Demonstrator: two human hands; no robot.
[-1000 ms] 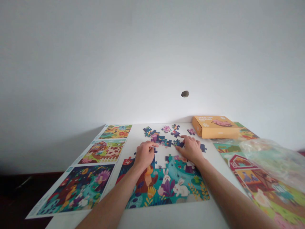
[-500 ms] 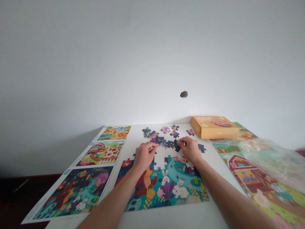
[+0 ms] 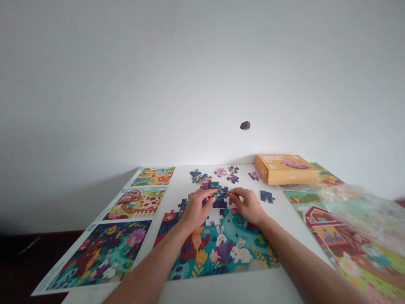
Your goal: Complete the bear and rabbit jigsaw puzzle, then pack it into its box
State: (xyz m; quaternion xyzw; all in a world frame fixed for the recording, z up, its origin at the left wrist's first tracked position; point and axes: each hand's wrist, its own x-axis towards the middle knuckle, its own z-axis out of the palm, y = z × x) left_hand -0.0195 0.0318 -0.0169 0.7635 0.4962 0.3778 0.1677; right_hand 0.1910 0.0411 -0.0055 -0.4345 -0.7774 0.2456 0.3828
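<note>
Near the middle of the white tabletop, the left hand pinches narrowly on a dark blue cardboard jigsaw piece above the teal rabbit-scene puzzle, the right hand curled just beside it, its grip unclear; light, level fingertip pressure suits interlocking tabs.

Pretty sure this is just a room at home, nothing like a shop or lab: a bare white wall with a little dark chip in it, and a plain white table against it. A kids' jigsaw box and a crinkly plastic bag sit out on top, with a dark floor below.
</note>
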